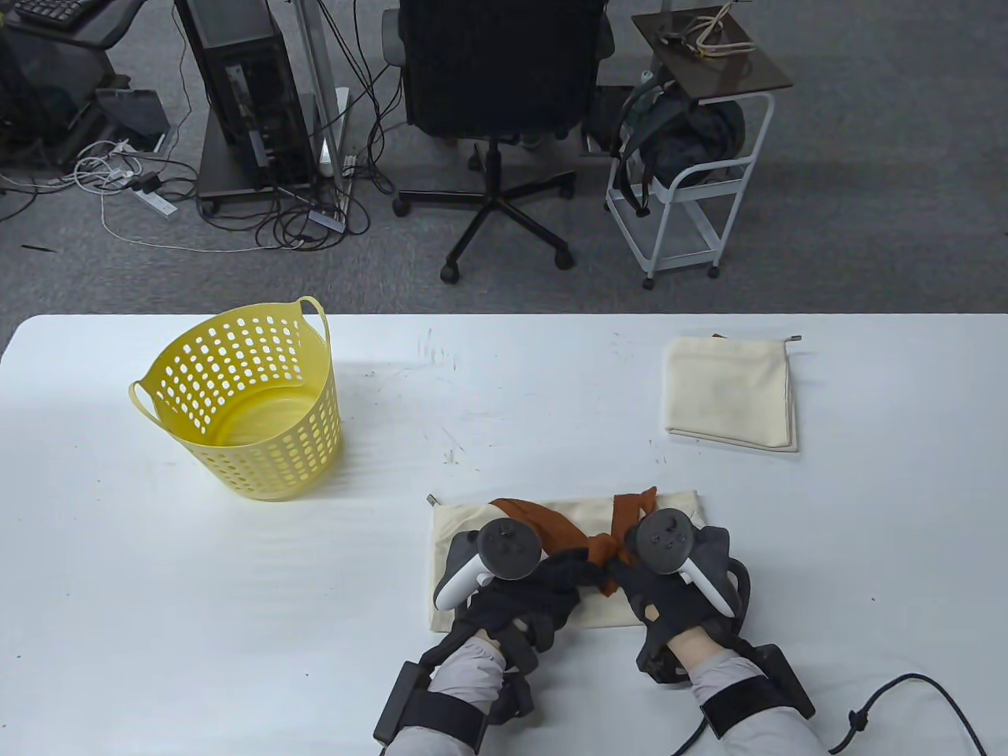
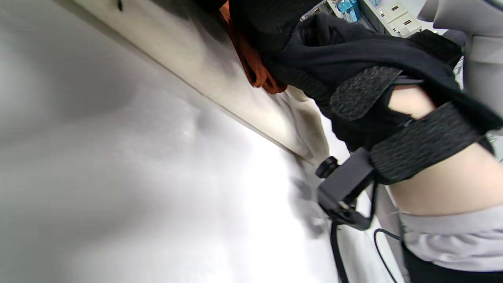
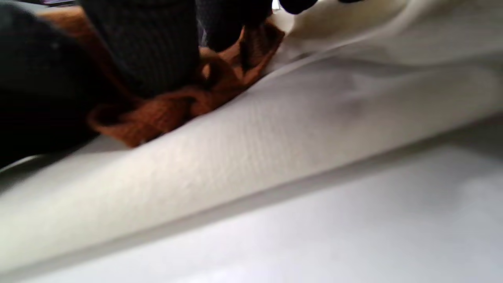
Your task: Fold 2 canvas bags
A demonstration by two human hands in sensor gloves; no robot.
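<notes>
A cream canvas bag (image 1: 472,524) lies flat near the table's front edge, its orange-brown handles (image 1: 551,529) bunched on top at the middle. My left hand (image 1: 579,571) and right hand (image 1: 618,575) meet over the bag, fingers on the bunched handles. In the right wrist view my gloved fingers (image 3: 157,51) pinch the handle strap (image 3: 177,106) against the bag (image 3: 275,129). In the left wrist view the strap (image 2: 251,67) lies under my fingers on the bag (image 2: 204,59). A second cream bag (image 1: 728,394) lies folded at the back right.
A yellow perforated basket (image 1: 244,394) stands at the left of the white table (image 1: 157,591). A black cable (image 1: 906,693) trails near my right forearm at the front edge. An office chair and a cart stand on the floor beyond the table.
</notes>
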